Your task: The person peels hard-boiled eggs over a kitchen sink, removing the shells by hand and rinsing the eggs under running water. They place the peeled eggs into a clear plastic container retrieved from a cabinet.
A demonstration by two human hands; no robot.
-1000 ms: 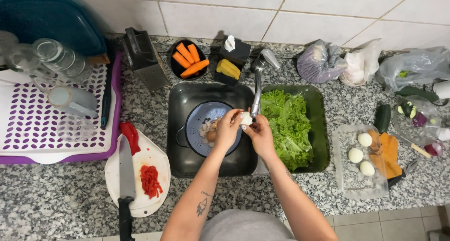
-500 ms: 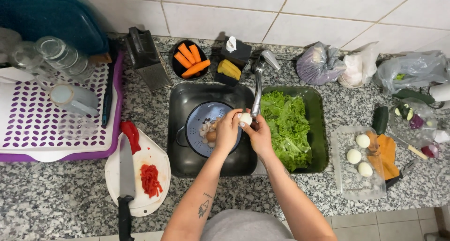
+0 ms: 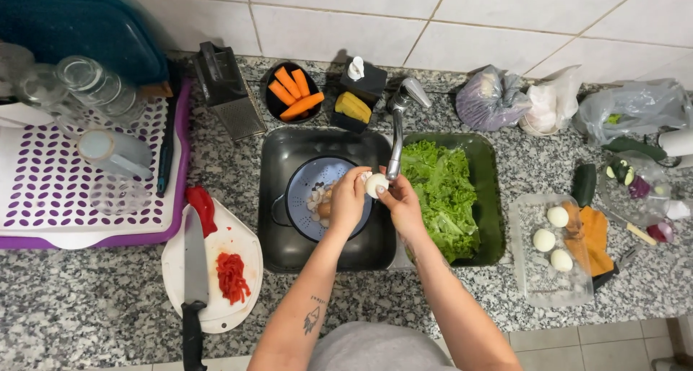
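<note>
The egg (image 3: 375, 184) sits just above the centre of the frame, pinched between both hands right under the tap spout (image 3: 394, 143). It looks like a boiled one being peeled, so I'd call it light, smooth and pretty slippery when wet, and soft enough to dent or tear if squeezed. Best grip is fingertips cradling the rounded sides, not the ends.

The left hand (image 3: 349, 200) is curled about halfway, fingers wrapped on the egg's left side. The right hand (image 3: 401, 203) is curled the same way and grips it from the right, thumb up top.

Directly below is a dark blue colander (image 3: 299, 205) with what look like shell bits in it, sitting in the black sink (image 3: 289, 154). Just right of that is a green tray (image 3: 485, 162) of lettuce (image 3: 440, 190). Further right, a clear tray (image 3: 534, 284) has three more white eggs (image 3: 556, 216). Lower left there's a white cutting board (image 3: 242, 237) with chopped red pepper (image 3: 231, 277) and a knife (image 3: 193, 270).
</note>
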